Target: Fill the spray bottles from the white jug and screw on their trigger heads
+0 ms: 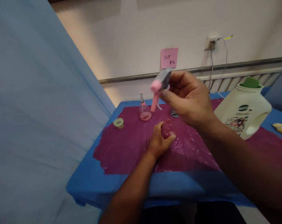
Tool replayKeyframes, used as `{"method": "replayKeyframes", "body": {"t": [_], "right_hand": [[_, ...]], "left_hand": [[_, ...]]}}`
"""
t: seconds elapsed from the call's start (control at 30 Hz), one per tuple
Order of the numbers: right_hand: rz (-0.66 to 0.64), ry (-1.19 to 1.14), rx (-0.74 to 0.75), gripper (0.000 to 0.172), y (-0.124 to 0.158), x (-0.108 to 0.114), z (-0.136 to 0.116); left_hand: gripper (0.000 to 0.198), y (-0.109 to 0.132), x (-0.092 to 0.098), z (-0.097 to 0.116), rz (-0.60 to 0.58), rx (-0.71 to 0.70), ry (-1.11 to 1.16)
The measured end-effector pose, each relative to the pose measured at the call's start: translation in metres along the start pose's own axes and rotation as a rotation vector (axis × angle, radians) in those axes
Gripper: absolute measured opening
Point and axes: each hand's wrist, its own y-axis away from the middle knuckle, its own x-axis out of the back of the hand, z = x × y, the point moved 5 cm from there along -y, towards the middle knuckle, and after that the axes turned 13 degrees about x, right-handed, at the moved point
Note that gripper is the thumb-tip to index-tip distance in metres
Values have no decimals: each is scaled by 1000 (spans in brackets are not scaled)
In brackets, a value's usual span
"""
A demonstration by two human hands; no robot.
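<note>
Head: bottle point(168, 128) between flask point(145, 112) and jug point(242, 105)

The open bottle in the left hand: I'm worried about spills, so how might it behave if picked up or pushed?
The bottle seems stiff, since its see-through wall holds a rounded shape. It could feel slippery, being glossy. Pushed on the wrinkled sheet, it might tip and spill any contents through its uncapped neck.
</note>
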Motion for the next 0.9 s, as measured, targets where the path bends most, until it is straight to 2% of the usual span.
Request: {"method": "replayKeyframes", "body": {"t": [0.1, 0.2, 0.4, 0.63, 0.77, 0.9], "right_hand": [[75, -34, -30, 33, -2, 28, 7], [107, -47, -65, 37, 7, 39, 20], [160, -102, -218, 47, 35, 40, 58], [123, -175, -509, 53, 93, 38, 113], [82, -258, -607, 51, 118, 38, 125], [93, -355, -670, 55, 127, 40, 130]], "left_hand": [[84, -4, -2, 0, 21, -23, -24], [83, -6, -3, -3, 31, 9, -37], [84, -3, -3, -3, 14, 28, 17], [82, 0, -1, 6, -9, 28, 20], [85, -1, -2, 9, -86, 21, 50], [92, -2, -3, 9, -134, -9, 64]]}}
